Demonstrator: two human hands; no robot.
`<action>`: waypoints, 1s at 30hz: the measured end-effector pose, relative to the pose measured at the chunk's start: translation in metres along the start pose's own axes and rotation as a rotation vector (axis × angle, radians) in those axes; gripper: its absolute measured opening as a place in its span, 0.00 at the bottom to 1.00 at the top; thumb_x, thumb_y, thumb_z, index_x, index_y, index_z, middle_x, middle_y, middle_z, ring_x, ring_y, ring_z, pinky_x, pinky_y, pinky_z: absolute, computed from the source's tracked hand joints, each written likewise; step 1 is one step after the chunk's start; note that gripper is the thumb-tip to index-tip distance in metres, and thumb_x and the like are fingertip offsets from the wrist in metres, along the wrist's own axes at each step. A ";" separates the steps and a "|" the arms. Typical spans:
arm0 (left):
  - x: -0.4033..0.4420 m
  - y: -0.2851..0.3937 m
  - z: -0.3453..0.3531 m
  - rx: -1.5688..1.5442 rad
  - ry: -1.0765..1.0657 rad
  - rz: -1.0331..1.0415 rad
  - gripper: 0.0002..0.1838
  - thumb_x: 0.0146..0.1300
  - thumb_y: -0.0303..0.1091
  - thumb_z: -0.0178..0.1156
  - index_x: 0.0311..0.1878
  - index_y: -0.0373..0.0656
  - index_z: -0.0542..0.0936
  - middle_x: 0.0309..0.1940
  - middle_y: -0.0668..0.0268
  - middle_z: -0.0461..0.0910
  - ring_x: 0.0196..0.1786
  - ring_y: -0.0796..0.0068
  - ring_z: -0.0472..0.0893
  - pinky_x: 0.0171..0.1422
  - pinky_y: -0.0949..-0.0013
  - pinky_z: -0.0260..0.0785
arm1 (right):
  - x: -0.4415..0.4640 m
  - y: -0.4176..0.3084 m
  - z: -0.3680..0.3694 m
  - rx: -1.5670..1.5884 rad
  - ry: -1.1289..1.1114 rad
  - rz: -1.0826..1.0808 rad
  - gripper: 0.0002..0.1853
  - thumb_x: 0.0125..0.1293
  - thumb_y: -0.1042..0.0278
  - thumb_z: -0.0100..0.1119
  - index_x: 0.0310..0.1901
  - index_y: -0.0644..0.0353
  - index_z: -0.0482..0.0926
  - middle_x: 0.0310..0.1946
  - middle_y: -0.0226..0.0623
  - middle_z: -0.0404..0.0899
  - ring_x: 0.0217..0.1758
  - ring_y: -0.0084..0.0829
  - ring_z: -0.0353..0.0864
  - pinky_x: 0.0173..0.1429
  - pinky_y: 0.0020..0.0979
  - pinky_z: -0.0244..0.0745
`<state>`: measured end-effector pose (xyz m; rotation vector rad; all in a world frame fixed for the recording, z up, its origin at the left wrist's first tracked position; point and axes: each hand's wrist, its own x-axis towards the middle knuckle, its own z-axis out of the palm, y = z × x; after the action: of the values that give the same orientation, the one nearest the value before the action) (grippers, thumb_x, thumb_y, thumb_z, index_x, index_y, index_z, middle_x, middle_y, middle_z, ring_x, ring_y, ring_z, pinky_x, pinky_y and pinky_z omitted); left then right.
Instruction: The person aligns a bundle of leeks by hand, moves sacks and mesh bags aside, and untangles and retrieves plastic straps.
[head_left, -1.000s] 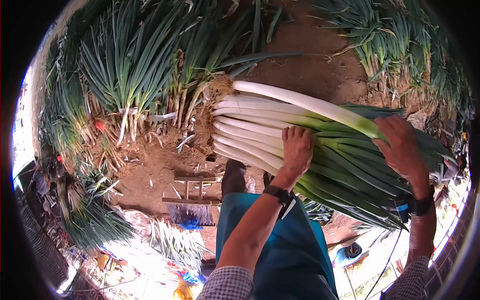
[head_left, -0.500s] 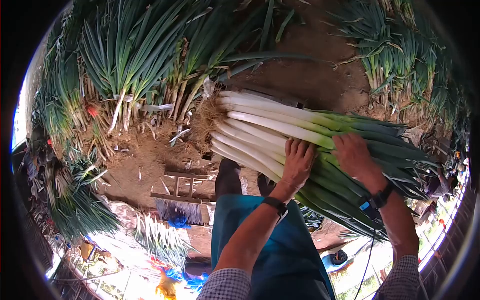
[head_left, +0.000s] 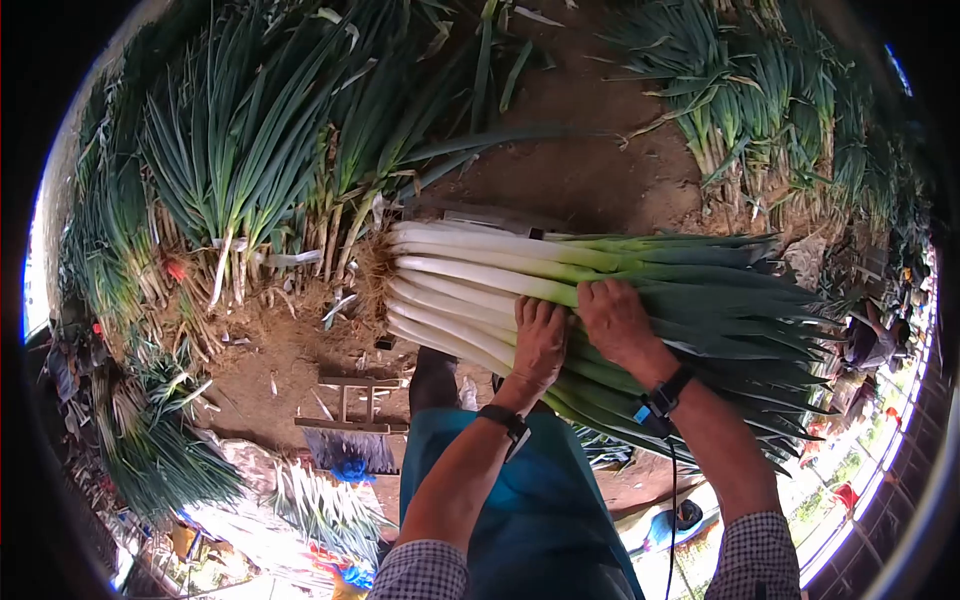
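Observation:
A large bundle of leeks [head_left: 460, 285] lies sideways before me, with its brown roots [head_left: 373, 270] on the left and its dark green leaves [head_left: 720, 310] spread to the right. My left hand [head_left: 541, 338] rests on the near white stalks, its fingers curled over them. Right beside it, my right hand [head_left: 615, 318] bends its fingers over the stalks where white turns to green. Both hands touch the bundle from above. The undersides of my fingers are hidden.
Upright leeks [head_left: 235, 150] stand at the upper left, and more [head_left: 755, 120] at the upper right. A wooden frame with bristles [head_left: 350, 428] lies on the soil at lower left. Loose leeks [head_left: 325, 505] lie below it. A cable [head_left: 672, 520] hangs from my right wrist.
The lone leek my right hand held at the far side now lies among the others. My right hand has moved left, beside my left hand. The view has shifted slightly.

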<state>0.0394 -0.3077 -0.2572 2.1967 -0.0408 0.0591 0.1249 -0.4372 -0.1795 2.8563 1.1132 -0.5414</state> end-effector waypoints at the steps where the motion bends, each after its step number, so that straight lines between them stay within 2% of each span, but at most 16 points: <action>1: 0.000 0.000 -0.003 -0.004 -0.006 0.026 0.13 0.62 0.29 0.60 0.49 0.38 0.75 0.47 0.52 0.73 0.57 0.48 0.69 0.70 0.44 0.54 | 0.000 0.002 -0.005 0.063 0.029 -0.014 0.11 0.57 0.68 0.60 0.40 0.62 0.75 0.30 0.39 0.77 0.38 0.41 0.77 0.44 0.40 0.71; 3: -0.004 -0.002 -0.006 0.008 -0.011 0.033 0.15 0.61 0.29 0.60 0.51 0.37 0.75 0.48 0.53 0.73 0.58 0.49 0.69 0.70 0.44 0.54 | -0.002 0.000 -0.015 0.211 0.100 0.006 0.10 0.55 0.69 0.58 0.38 0.62 0.76 0.31 0.40 0.76 0.40 0.40 0.76 0.46 0.39 0.71; 6: -0.006 0.001 -0.010 -0.008 0.000 0.045 0.17 0.60 0.27 0.61 0.53 0.37 0.74 0.50 0.51 0.72 0.58 0.48 0.69 0.70 0.44 0.55 | 0.001 0.004 -0.031 0.106 0.129 -0.078 0.07 0.54 0.70 0.57 0.34 0.61 0.76 0.33 0.41 0.75 0.42 0.41 0.74 0.49 0.39 0.69; 9: -0.016 0.004 -0.014 -0.076 0.000 0.025 0.19 0.59 0.25 0.61 0.55 0.36 0.74 0.52 0.49 0.70 0.59 0.45 0.68 0.70 0.43 0.56 | 0.004 0.005 -0.015 0.159 0.083 -0.051 0.05 0.54 0.71 0.56 0.31 0.61 0.75 0.33 0.41 0.73 0.43 0.41 0.72 0.50 0.39 0.68; 12: -0.019 -0.014 -0.037 -0.019 0.048 -0.025 0.20 0.59 0.24 0.60 0.57 0.36 0.73 0.55 0.47 0.69 0.62 0.43 0.67 0.70 0.43 0.57 | -0.002 -0.003 0.030 0.158 0.232 0.024 0.04 0.54 0.71 0.55 0.31 0.60 0.75 0.33 0.39 0.72 0.42 0.41 0.72 0.49 0.41 0.67; 14: -0.042 -0.015 -0.054 0.010 0.029 -0.079 0.21 0.60 0.24 0.60 0.58 0.36 0.72 0.57 0.46 0.69 0.64 0.41 0.66 0.69 0.43 0.57 | -0.011 -0.008 0.024 0.193 0.203 0.050 0.05 0.54 0.70 0.55 0.33 0.59 0.76 0.33 0.38 0.72 0.42 0.40 0.71 0.49 0.40 0.67; 16: -0.011 -0.035 -0.067 0.095 0.137 -0.076 0.23 0.62 0.26 0.60 0.61 0.36 0.71 0.61 0.45 0.68 0.67 0.40 0.64 0.71 0.43 0.55 | -0.006 -0.004 0.028 0.141 0.212 0.043 0.07 0.54 0.69 0.57 0.35 0.59 0.76 0.33 0.38 0.71 0.42 0.40 0.71 0.48 0.40 0.67; 18: 0.040 -0.047 -0.076 0.250 0.167 -0.024 0.20 0.69 0.33 0.54 0.63 0.39 0.71 0.63 0.50 0.68 0.68 0.45 0.64 0.74 0.46 0.51 | -0.006 -0.003 0.030 0.150 0.208 0.051 0.09 0.53 0.68 0.60 0.37 0.59 0.76 0.33 0.37 0.71 0.42 0.39 0.70 0.48 0.39 0.67; 20: 0.066 -0.083 -0.057 0.334 0.070 -0.071 0.22 0.71 0.38 0.51 0.64 0.41 0.71 0.64 0.51 0.68 0.70 0.47 0.62 0.75 0.45 0.47 | -0.006 -0.004 0.028 0.175 0.227 0.072 0.10 0.53 0.68 0.62 0.37 0.60 0.76 0.33 0.36 0.70 0.42 0.39 0.70 0.48 0.39 0.67; 23: 0.063 -0.104 -0.039 0.283 0.061 -0.044 0.21 0.69 0.36 0.51 0.63 0.42 0.71 0.62 0.54 0.71 0.69 0.49 0.63 0.75 0.46 0.48 | -0.006 0.001 0.017 0.221 0.175 0.064 0.12 0.56 0.66 0.62 0.39 0.61 0.76 0.38 0.39 0.72 0.46 0.41 0.71 0.52 0.42 0.67; 26: 0.052 -0.105 -0.046 0.272 0.066 -0.058 0.19 0.65 0.31 0.53 0.60 0.41 0.73 0.59 0.55 0.72 0.67 0.49 0.66 0.74 0.46 0.50 | 0.016 -0.004 -0.017 0.217 0.316 0.149 0.15 0.58 0.62 0.63 0.43 0.63 0.76 0.44 0.44 0.74 0.53 0.44 0.71 0.60 0.45 0.66; 27: 0.052 -0.106 -0.046 0.257 0.072 -0.049 0.19 0.64 0.30 0.54 0.59 0.41 0.74 0.58 0.55 0.73 0.66 0.49 0.66 0.73 0.46 0.50 | 0.024 0.004 -0.014 0.187 0.269 0.190 0.22 0.61 0.57 0.62 0.51 0.65 0.74 0.52 0.49 0.72 0.60 0.49 0.68 0.67 0.49 0.61; 30: 0.053 -0.102 -0.046 0.220 0.079 -0.033 0.18 0.63 0.27 0.55 0.57 0.41 0.75 0.57 0.56 0.74 0.66 0.49 0.67 0.73 0.46 0.51 | 0.035 0.006 0.014 0.242 0.010 0.312 0.28 0.61 0.54 0.61 0.56 0.67 0.70 0.54 0.50 0.72 0.61 0.50 0.67 0.70 0.50 0.58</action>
<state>0.0961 -0.2105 -0.3098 2.4124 0.0489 0.1379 0.1487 -0.4214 -0.2045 3.1521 0.6175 -0.6808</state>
